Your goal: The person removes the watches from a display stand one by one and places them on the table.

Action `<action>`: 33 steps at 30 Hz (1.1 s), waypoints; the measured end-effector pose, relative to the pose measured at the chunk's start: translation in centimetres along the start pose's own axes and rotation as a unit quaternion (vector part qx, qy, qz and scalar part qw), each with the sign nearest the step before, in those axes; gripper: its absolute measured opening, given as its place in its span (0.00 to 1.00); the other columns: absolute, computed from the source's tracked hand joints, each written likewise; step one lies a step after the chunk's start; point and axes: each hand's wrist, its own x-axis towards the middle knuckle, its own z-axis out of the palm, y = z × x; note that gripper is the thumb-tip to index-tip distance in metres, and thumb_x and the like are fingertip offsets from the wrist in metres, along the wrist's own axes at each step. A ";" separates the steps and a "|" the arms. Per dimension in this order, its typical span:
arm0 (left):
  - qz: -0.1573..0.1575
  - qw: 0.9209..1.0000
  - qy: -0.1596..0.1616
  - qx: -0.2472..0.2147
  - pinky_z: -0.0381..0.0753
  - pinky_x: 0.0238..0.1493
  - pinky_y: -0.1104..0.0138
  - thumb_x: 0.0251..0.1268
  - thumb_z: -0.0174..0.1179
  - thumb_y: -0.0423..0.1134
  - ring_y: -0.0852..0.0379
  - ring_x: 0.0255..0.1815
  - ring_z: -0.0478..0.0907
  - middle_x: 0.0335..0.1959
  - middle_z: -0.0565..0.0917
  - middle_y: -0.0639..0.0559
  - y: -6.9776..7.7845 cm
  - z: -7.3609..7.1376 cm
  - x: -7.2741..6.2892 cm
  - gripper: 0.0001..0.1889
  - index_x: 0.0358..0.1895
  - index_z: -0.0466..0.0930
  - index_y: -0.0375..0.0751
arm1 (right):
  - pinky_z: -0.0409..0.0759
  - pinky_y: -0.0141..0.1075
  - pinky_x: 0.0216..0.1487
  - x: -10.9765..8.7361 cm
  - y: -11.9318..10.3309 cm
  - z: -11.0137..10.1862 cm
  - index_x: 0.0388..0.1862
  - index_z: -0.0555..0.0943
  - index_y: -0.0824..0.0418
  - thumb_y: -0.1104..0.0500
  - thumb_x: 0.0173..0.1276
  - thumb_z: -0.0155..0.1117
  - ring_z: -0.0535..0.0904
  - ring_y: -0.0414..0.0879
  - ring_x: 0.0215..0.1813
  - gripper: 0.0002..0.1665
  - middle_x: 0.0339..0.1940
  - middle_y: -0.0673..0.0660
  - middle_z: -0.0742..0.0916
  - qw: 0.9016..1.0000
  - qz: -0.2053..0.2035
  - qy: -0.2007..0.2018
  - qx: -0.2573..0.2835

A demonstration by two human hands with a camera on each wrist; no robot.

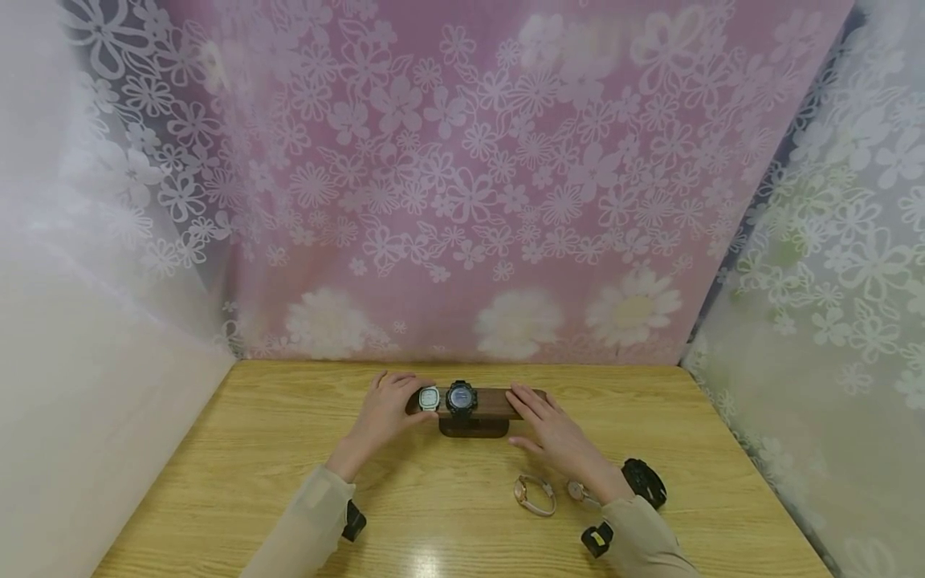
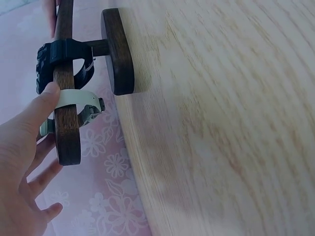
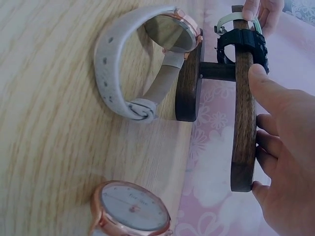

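Note:
A dark wooden watch stand [image 1: 495, 403], a rounded bar on a short post and base, stands near the table's back edge. Around its bar sit a white wristwatch [image 1: 429, 398] at the left end and a chunky black wristwatch [image 1: 461, 398] beside it. My left hand [image 1: 379, 419] pinches the white watch, thumb at the near side, fingers at the far side. In the left wrist view the thumb [image 2: 43, 104] lies on the white strap. My right hand [image 1: 562, 440] rests its fingertips on the bar's right end, its thumb held away below.
On the wooden table [image 1: 426, 498], a rose-gold watch with a pale strap [image 1: 536, 496] lies near my right forearm. A second rose-gold watch [image 3: 134, 206] is partly hidden by that arm. Another black watch [image 1: 644, 483] lies to its right. A pink floral curtain [image 1: 462, 201] hangs behind.

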 end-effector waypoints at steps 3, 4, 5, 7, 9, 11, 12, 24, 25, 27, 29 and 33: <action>0.000 1.000 -0.003 -0.003 0.60 0.71 0.34 0.52 0.78 0.48 0.41 0.62 0.78 0.54 0.87 0.47 0.0 -0.1 -0.1 0.29 0.59 0.84 0.48 | 0.60 0.63 0.75 0.1 0.0 -0.1 0.78 0.63 0.67 0.48 0.68 0.70 0.63 0.62 0.78 0.47 0.79 0.65 0.66 1.000 -0.005 0.010 0.000; 0.000 1.000 -0.005 -0.002 0.60 0.71 0.35 0.53 0.78 0.48 0.42 0.62 0.78 0.54 0.87 0.47 -0.1 -0.1 -0.1 0.29 0.60 0.83 0.48 | 0.61 0.63 0.74 0.1 -0.1 -0.1 0.78 0.64 0.67 0.49 0.68 0.70 0.63 0.62 0.77 0.47 0.79 0.65 0.66 1.000 -0.007 0.014 0.000; -0.001 1.000 -0.009 -0.003 0.59 0.72 0.35 0.54 0.78 0.47 0.42 0.62 0.77 0.55 0.87 0.47 -0.1 -0.1 -0.1 0.29 0.60 0.83 0.49 | 0.61 0.63 0.74 0.1 -0.1 -0.2 0.78 0.64 0.68 0.49 0.68 0.70 0.64 0.63 0.77 0.47 0.79 0.66 0.67 1.000 -0.009 0.018 0.000; -0.004 1.000 -0.018 -0.001 0.58 0.72 0.35 0.55 0.77 0.47 0.42 0.63 0.77 0.56 0.86 0.47 -0.1 -0.2 -0.1 0.29 0.62 0.82 0.49 | 0.62 0.63 0.73 0.1 -0.1 -0.2 0.77 0.64 0.68 0.49 0.67 0.71 0.64 0.63 0.77 0.46 0.78 0.66 0.67 1.000 -0.011 0.021 0.000; -0.005 1.000 -0.028 0.001 0.58 0.73 0.35 0.56 0.77 0.48 0.42 0.64 0.76 0.57 0.85 0.47 0.0 -0.3 0.0 0.30 0.63 0.81 0.49 | 0.62 0.63 0.73 0.1 -0.1 -0.2 0.77 0.64 0.68 0.49 0.68 0.71 0.64 0.63 0.77 0.46 0.78 0.66 0.67 1.000 -0.011 0.021 -0.001; -0.001 0.999 -0.039 0.002 0.58 0.72 0.35 0.56 0.77 0.48 0.41 0.65 0.75 0.59 0.84 0.45 0.1 -0.4 0.1 0.32 0.65 0.80 0.47 | 0.62 0.63 0.74 0.1 0.0 -0.2 0.78 0.64 0.68 0.49 0.68 0.71 0.63 0.63 0.77 0.46 0.79 0.66 0.66 1.000 -0.007 0.018 -0.002; 0.002 0.999 -0.043 0.005 0.58 0.72 0.35 0.56 0.77 0.49 0.40 0.66 0.74 0.61 0.83 0.45 0.1 -0.4 0.2 0.33 0.66 0.79 0.47 | 0.61 0.63 0.74 0.1 0.0 -0.2 0.78 0.64 0.68 0.49 0.68 0.71 0.63 0.63 0.77 0.47 0.79 0.66 0.67 1.000 -0.005 0.017 -0.003; -0.006 0.999 -0.045 0.002 0.58 0.72 0.34 0.51 0.79 0.48 0.40 0.66 0.74 0.60 0.84 0.45 -0.1 0.1 0.3 0.36 0.66 0.79 0.48 | 0.64 0.65 0.71 0.2 -0.1 0.1 0.77 0.65 0.69 0.49 0.68 0.70 0.65 0.64 0.76 0.46 0.77 0.68 0.69 0.999 -0.016 0.032 -0.004; -0.009 0.999 -0.039 0.006 0.58 0.72 0.34 0.51 0.79 0.49 0.40 0.65 0.75 0.59 0.84 0.46 -0.2 0.2 0.2 0.35 0.65 0.79 0.49 | 0.64 0.65 0.71 0.2 -0.1 0.1 0.76 0.66 0.69 0.48 0.68 0.70 0.65 0.64 0.75 0.45 0.77 0.68 0.69 0.999 -0.020 0.035 -0.005; -0.017 0.999 -0.032 0.006 0.58 0.72 0.34 0.49 0.80 0.49 0.41 0.64 0.75 0.58 0.85 0.47 -0.1 0.2 0.1 0.35 0.64 0.81 0.49 | 0.65 0.65 0.70 0.1 -0.1 0.3 0.76 0.66 0.70 0.48 0.68 0.70 0.66 0.65 0.75 0.45 0.76 0.69 0.69 0.999 -0.025 0.039 -0.006; -0.022 0.999 -0.027 0.008 0.57 0.72 0.34 0.48 0.80 0.50 0.42 0.64 0.76 0.57 0.85 0.48 -0.1 0.2 0.0 0.35 0.64 0.81 0.51 | 0.65 0.65 0.70 0.1 -0.1 0.4 0.76 0.66 0.69 0.48 0.68 0.70 0.66 0.65 0.75 0.45 0.76 0.68 0.69 0.999 -0.024 0.040 -0.007; -0.025 0.999 -0.027 0.011 0.57 0.73 0.34 0.48 0.80 0.51 0.42 0.64 0.76 0.57 0.86 0.49 -0.3 0.2 -0.2 0.35 0.64 0.81 0.52 | 0.64 0.65 0.71 0.0 -0.1 0.5 0.77 0.65 0.68 0.49 0.67 0.71 0.65 0.63 0.76 0.46 0.77 0.67 0.68 0.999 -0.017 0.032 -0.004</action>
